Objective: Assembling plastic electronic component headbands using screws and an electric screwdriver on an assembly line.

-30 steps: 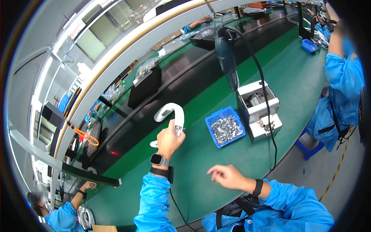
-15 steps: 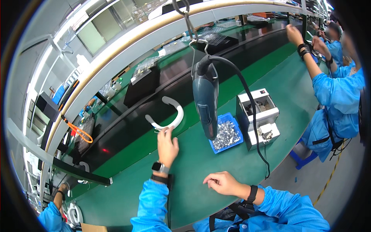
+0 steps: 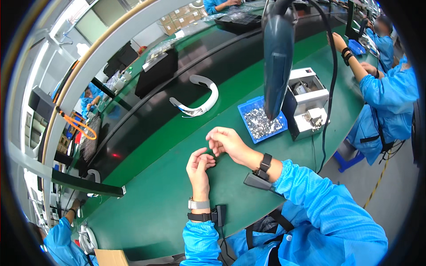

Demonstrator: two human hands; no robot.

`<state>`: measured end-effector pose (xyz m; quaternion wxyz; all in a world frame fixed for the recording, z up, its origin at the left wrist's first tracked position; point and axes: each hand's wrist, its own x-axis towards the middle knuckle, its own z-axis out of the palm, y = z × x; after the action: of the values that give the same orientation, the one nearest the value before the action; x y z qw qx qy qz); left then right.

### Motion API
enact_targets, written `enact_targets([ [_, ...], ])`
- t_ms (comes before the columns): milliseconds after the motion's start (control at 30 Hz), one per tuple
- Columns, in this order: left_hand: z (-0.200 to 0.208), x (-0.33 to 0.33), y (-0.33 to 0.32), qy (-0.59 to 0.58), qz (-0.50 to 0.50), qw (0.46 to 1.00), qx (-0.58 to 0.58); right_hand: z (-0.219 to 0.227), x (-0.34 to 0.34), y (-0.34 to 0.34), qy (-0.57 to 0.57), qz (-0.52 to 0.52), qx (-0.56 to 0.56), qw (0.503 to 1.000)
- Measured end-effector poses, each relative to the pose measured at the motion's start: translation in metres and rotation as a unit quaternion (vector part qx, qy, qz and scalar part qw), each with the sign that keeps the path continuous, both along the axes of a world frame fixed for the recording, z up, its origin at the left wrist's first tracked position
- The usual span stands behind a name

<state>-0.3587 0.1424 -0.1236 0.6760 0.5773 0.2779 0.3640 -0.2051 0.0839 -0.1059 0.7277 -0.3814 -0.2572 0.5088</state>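
My left hand (image 3: 199, 170) and my right hand (image 3: 230, 145) are close together over the green table (image 3: 151, 213). Their fingers are loosely bent and slightly apart, and I see nothing held in either. Beyond them lies a white C-shaped neckband-like piece (image 3: 214, 95) on the green strip, apart from both hands. To the right of my right hand sits a blue tray (image 3: 246, 124) of small shiny metal parts. A dark teal power tool (image 3: 278, 62) with a black cord hangs above the tray and hides part of it.
A box-shaped metal machine (image 3: 310, 104) stands right of the tray. A dark conveyor belt (image 3: 133, 119) runs along the far side. Co-workers in blue sit at right (image 3: 386, 97) and lower left (image 3: 62, 244). An orange strap (image 3: 80, 124) hangs at left.
My left hand has let go of the white C-shaped piece and drawn back toward me. My right hand has moved forward and left to meet it. The whole view has shifted.
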Motion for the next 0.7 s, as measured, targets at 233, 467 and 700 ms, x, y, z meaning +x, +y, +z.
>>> enact_targets([
  [233,-0.006,0.005,-0.007,0.084,-0.02,0.995,0.053,-0.025,-0.004,0.006,-0.129,0.008,-0.038,0.991],
  [467,-0.004,0.004,-0.005,0.082,-0.024,0.996,0.018,-0.027,-0.009,0.009,-0.172,0.016,-0.041,0.984],
  [700,-0.011,-0.002,0.009,0.084,-0.046,0.995,0.014,-0.038,-0.014,0.019,-0.211,0.016,-0.045,0.976],
])
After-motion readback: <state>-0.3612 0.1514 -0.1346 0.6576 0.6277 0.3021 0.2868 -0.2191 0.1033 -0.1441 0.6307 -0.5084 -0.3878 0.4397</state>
